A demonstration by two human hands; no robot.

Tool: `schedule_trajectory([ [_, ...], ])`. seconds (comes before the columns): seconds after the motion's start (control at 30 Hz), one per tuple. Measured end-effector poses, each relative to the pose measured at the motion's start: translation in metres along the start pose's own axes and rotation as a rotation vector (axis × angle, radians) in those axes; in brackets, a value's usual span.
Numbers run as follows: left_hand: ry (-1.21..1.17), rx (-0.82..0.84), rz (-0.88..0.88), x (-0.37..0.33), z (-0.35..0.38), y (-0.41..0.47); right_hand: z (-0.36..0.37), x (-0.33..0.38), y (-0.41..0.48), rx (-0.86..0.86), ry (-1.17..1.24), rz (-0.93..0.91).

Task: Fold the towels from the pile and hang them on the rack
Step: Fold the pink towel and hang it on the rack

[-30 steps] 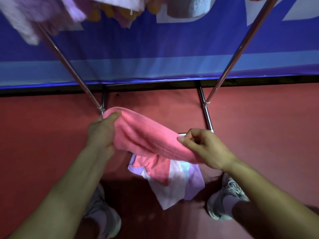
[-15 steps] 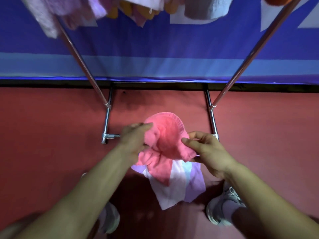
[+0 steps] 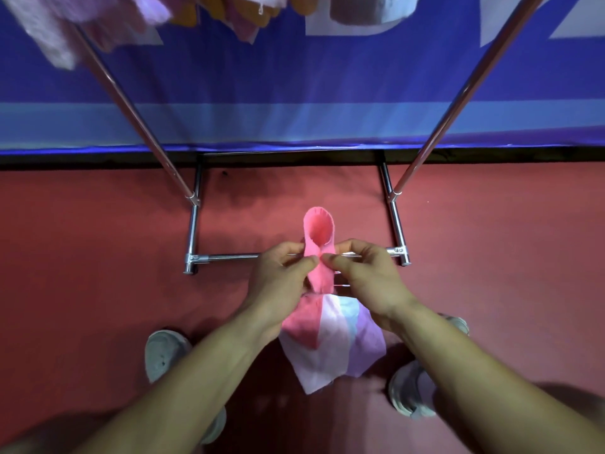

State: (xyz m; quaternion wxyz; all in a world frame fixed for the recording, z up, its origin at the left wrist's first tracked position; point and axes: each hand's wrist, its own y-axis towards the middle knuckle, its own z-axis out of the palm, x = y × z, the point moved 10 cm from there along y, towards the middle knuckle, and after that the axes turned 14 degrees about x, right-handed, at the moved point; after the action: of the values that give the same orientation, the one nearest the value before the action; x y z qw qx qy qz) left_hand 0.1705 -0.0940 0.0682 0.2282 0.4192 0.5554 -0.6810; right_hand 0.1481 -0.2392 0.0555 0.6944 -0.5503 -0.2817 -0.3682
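A pink towel (image 3: 319, 237) is folded narrow and held up between both hands, its far fold forming a loop. My left hand (image 3: 278, 276) pinches its left side and my right hand (image 3: 363, 276) pinches its right side, fingertips almost meeting. Below them on the red floor lies the pile of towels (image 3: 337, 342): pink, white, pale blue and lilac. The metal rack (image 3: 193, 231) stands in front, its two poles rising up and outward. Several towels hang on the rack (image 3: 248, 18) along the top edge of the view.
The rack's base bar (image 3: 229, 256) crosses the floor just beyond my hands. A blue banner wall (image 3: 294, 93) stands behind the rack. My two grey shoes (image 3: 163, 352) flank the pile. Red floor (image 3: 82, 273) spreads to both sides.
The pink towel was stretched wide between my hands; both hands have come together at the middle and the towel is now folded into a narrow strip.
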Motion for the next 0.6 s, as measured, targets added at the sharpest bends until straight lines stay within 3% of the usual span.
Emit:
schedule_trajectory([
  [0.3,-0.257,0.068,-0.069,-0.008,0.014,-0.010,0.007,0.001,0.001,0.039,0.027,-0.050],
  [0.4,-0.229,-0.034,-0.061,-0.014,-0.004,-0.010,0.006,-0.002,0.002,0.034,0.026,-0.056],
  [0.5,0.161,-0.189,0.004,-0.017,-0.038,-0.002,0.005,-0.003,0.002,0.022,-0.058,-0.077],
  [0.6,0.512,-0.107,0.057,-0.021,-0.040,0.005,0.007,0.007,0.002,0.055,-0.170,-0.148],
])
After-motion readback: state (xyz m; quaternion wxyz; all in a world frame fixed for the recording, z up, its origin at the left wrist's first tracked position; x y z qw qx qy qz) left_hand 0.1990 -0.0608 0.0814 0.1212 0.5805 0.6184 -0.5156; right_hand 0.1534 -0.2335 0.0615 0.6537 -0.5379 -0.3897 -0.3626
